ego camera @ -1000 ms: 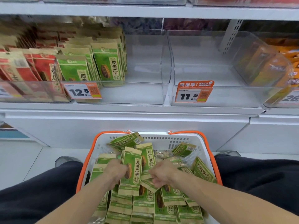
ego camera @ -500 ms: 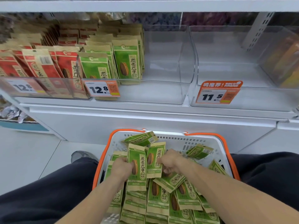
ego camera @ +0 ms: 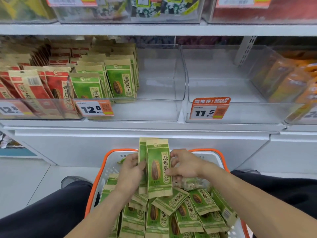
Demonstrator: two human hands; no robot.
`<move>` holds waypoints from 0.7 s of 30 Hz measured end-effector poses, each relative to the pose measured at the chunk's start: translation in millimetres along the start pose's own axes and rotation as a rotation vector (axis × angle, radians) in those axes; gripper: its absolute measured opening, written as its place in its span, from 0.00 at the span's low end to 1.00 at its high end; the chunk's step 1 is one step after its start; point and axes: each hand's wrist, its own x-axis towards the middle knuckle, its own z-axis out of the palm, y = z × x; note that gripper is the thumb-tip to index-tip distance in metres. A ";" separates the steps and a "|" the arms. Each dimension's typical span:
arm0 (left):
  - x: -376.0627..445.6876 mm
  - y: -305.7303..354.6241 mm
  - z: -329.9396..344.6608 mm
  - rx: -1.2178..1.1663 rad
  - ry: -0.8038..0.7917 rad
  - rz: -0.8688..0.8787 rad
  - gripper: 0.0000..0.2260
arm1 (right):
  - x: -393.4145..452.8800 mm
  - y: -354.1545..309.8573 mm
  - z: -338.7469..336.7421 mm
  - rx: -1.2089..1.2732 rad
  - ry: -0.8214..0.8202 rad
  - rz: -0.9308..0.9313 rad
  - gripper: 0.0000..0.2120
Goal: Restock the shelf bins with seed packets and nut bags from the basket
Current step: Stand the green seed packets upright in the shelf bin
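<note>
Green sunflower seed packets (ego camera: 158,169), small stack, now upright above basket (ego camera: 221,156), lifted clear of loose pile; half a second ago same packets lay low among heap. Left hand (ego camera: 130,170) grips stack's left edge, fingers curled round it; right hand (ego camera: 184,164) pinches right edge, squaring it. Clear nut bag (ego camera: 190,183) lies under right hand. Judgement: stack gathered, ready for shelf. Half-filled bin (ego camera: 159,107) with 12.8 tag (ego camera: 94,109) straight above; view has tilted upward, upper shelf now showing
</note>
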 end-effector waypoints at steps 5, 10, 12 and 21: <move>-24.6 64.4 2.5 -0.039 0.009 0.214 0.05 | -26.3 -32.8 -15.5 0.016 0.156 -0.193 0.25; -38.5 106.9 -13.6 0.104 -0.200 0.432 0.17 | -47.1 -63.5 -25.6 0.059 0.194 -0.370 0.27; -37.1 119.6 -22.2 0.237 -0.248 0.521 0.22 | -50.6 -72.0 -28.8 0.077 0.238 -0.410 0.29; -15.2 144.2 -51.7 0.263 -0.346 0.818 0.18 | -42.5 -105.9 -31.6 -0.023 0.228 -0.604 0.34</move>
